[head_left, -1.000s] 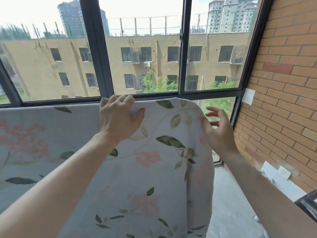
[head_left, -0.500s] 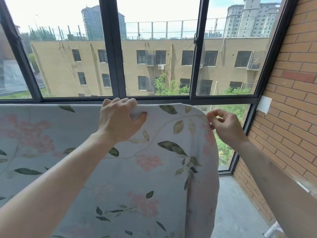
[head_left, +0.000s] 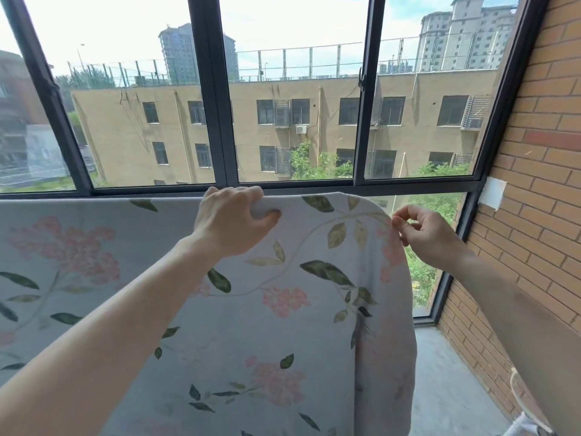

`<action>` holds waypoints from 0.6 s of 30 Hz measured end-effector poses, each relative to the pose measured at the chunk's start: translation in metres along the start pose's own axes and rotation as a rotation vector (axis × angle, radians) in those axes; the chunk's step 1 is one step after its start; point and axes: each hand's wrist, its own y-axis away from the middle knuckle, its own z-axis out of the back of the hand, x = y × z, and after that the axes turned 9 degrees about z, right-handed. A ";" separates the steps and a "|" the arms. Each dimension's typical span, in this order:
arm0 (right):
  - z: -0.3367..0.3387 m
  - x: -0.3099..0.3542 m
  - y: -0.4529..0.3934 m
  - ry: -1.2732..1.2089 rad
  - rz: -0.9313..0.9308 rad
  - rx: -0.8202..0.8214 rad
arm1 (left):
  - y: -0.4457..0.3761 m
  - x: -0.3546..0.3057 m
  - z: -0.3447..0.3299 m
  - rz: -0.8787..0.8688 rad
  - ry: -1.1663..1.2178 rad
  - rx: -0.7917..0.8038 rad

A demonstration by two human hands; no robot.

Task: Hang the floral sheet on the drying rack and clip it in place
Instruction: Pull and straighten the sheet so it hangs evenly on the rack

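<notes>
The floral sheet [head_left: 283, 309], pale with pink blossoms and green leaves, hangs folded over a rail of the drying rack; the rail itself is hidden under the cloth. My left hand [head_left: 231, 220] grips the sheet's top fold, fingers curled over the far side and thumb on the near side. My right hand [head_left: 423, 234] pinches the sheet's right edge just below the top corner between thumb and fingertips. No clip is visible.
A dark-framed window [head_left: 361, 121] runs directly behind the sheet. A brick wall [head_left: 534, 184] closes the right side, with a white plate [head_left: 492, 193] on it. Grey floor [head_left: 446, 388] shows at the lower right, next to a white object at the bottom corner.
My right hand went from open fingers beside the sheet to pinching its right edge near the top. My left hand kept its grip on the top fold. The camera tilted upward.
</notes>
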 end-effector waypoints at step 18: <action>-0.004 -0.005 -0.039 -0.231 -0.048 0.024 | 0.001 -0.014 0.006 0.042 0.014 0.044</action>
